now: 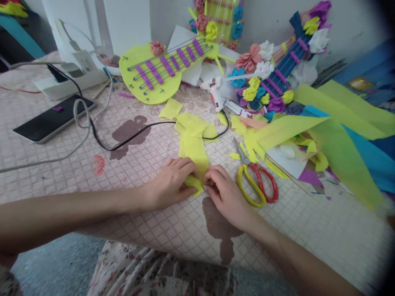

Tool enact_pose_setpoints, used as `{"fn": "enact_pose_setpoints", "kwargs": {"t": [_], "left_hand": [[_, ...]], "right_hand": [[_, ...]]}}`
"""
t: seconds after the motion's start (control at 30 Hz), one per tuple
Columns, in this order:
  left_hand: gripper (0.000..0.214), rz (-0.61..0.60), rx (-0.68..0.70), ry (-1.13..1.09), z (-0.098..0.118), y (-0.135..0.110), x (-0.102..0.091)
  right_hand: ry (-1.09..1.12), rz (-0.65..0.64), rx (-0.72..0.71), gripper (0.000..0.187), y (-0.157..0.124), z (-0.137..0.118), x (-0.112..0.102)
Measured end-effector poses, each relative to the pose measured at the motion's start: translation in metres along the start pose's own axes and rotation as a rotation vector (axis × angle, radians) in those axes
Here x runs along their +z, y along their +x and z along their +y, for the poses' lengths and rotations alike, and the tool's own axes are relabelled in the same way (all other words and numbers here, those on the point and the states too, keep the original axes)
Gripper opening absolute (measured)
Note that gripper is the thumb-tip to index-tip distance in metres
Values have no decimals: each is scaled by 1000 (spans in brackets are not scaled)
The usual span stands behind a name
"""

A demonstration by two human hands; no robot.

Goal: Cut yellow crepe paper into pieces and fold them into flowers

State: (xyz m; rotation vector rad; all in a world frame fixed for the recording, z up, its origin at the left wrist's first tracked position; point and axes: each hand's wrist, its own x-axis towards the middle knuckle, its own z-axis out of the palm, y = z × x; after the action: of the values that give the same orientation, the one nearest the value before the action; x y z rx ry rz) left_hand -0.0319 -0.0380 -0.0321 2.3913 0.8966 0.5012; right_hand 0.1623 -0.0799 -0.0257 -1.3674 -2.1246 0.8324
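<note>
A long strip of yellow paper point(194, 150) lies on the pink checked cloth point(148, 164), running away from me. My left hand point(172, 182) and my right hand point(224, 193) meet at its near end, fingers pinched on the folded or rolled tip of the strip. Both hands rest low on the cloth, thumbs hidden under the paper.
Scissors point(256, 181) with yellow and red handles lie just right of my right hand. A white glue gun point(216, 92), its black cord, a yellow paper guitar point(160, 74), paper flowers point(256, 88), green and blue paper sheets point(339, 139), a phone point(52, 119) and a power strip point(72, 80) surround them.
</note>
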Motion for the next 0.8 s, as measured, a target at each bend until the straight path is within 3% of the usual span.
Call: {"fn": "enact_pose_setpoints", "kwargs": {"t": [0.17, 0.33, 0.53, 0.8], "left_hand": [[18, -2, -10, 0, 1, -1, -1], [17, 15, -7, -22, 1, -1, -2], [35, 72, -18, 66, 3, -2, 4], [42, 98, -25, 65, 6, -1, 5]], "right_hand": [[22, 39, -22, 22, 0, 3, 0], [39, 148, 10, 12, -1, 3, 0], [-11, 210, 13, 10, -1, 3, 7], [-173, 191, 30, 13, 14, 0, 11]]}}
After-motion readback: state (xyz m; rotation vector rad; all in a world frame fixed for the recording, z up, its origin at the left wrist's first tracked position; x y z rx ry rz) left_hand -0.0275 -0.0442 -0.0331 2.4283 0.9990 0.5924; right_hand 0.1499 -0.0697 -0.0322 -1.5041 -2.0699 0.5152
